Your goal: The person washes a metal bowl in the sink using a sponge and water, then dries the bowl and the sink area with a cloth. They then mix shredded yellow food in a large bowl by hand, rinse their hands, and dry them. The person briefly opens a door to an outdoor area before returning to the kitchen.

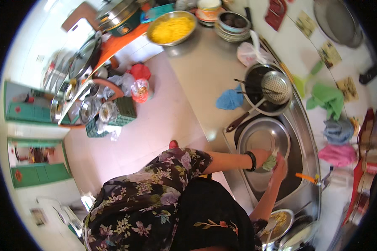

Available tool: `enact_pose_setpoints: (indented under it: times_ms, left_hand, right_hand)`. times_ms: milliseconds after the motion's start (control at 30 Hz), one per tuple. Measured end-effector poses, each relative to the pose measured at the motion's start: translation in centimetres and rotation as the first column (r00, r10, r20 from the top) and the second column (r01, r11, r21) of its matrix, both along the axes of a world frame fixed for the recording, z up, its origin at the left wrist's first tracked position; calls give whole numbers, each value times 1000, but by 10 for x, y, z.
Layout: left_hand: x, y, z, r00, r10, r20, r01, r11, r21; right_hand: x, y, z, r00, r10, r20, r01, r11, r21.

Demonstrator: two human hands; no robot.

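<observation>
A green cloth [269, 163] is bunched between my two hands over the sink. My left hand [261, 159], with a black band at its wrist, has its fingers closed on the cloth's left side. My right hand [280, 168] presses against the cloth from the other side. Beneath and beyond them a wide stainless steel basin [249, 138] sits in the sink [293, 185]. Just above the basin, a dark pan [251, 73] holds a perforated skimmer [275, 86] and dark chopsticks. Beside that pan a blue cloth [230, 98] lies on the steel counter.
An orange-handled faucet [311, 178] stands at the sink's right edge. A metal bowl of yellow food strips [172, 28], stacked bowls [233, 26] and a plastic bag [249, 53] are on the far counter. A bowl of food [278, 221] stands near my right forearm. Cloths [326, 97] hang on the wall.
</observation>
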State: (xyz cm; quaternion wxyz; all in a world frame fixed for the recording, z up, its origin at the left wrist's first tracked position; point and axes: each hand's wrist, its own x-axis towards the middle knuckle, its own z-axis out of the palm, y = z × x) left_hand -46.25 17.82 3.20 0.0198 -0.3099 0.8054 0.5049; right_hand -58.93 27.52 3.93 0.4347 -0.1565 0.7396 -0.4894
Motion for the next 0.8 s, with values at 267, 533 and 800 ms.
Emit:
enact_pose_setpoints:
  times_ms: [267,533,800]
  left_hand:
    - [100,31,-7,940,73,-334,3,975,221]
    - [255,18,21,640,748,-176,-635,643,428]
    - [396,52,29,283,870,-405,-643,485,593]
  right_hand:
    - [103,33,-9,960,225,167,-219,974,-55]
    - [225,-4,48,760,463,456,-347,882,-318]
    - [379,-40,76,659,746,95,-676,643,-359]
